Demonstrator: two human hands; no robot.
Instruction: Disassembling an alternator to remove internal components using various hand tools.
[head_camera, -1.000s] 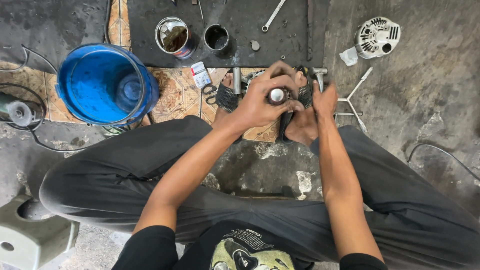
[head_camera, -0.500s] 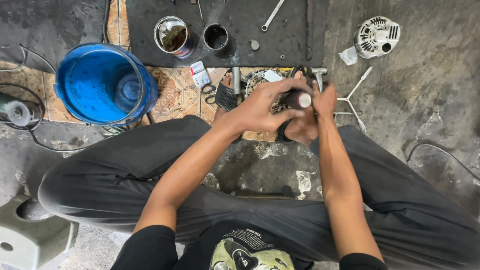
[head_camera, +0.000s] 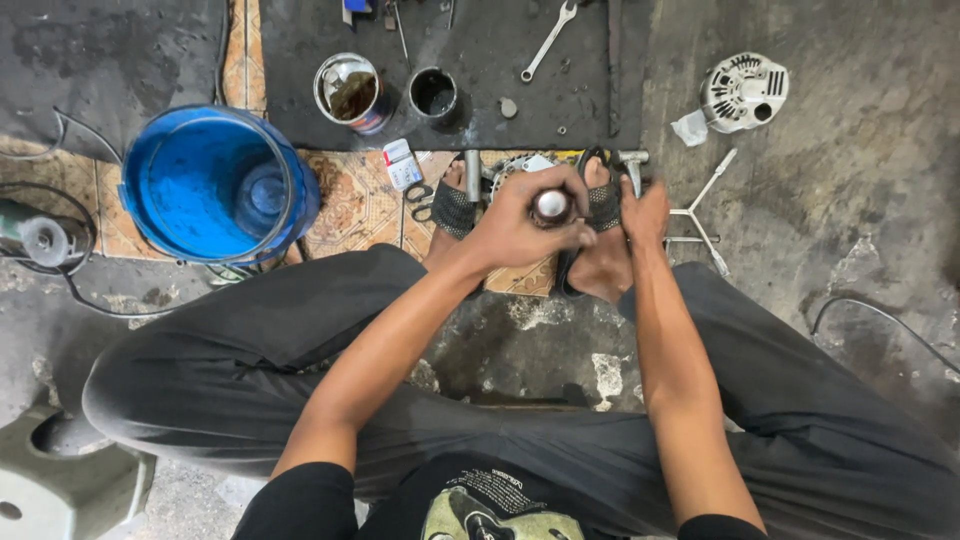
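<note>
The concrete floor (head_camera: 860, 200) fills the frame; a dark mat (head_camera: 560, 90) is laid across the upper centre. A blue bucket (head_camera: 215, 185) stands at the upper left. A white vented housing (head_camera: 745, 92) lies at the upper right, well apart from the work. Two small tins (head_camera: 352, 92) and a wrench (head_camera: 548, 40) rest on the mat.

At centre frame, a metal shaft with a rounded tip (head_camera: 551, 204) is gripped by the left hand (head_camera: 520, 225), closed around it, above the sandalled feet. The right hand (head_camera: 645, 215) is placed just beside it; its fingers are hidden, so its grip cannot be told.

The step in hand is judged to be seating or turning the shaft. A steady, centred grip would be required next.
</note>
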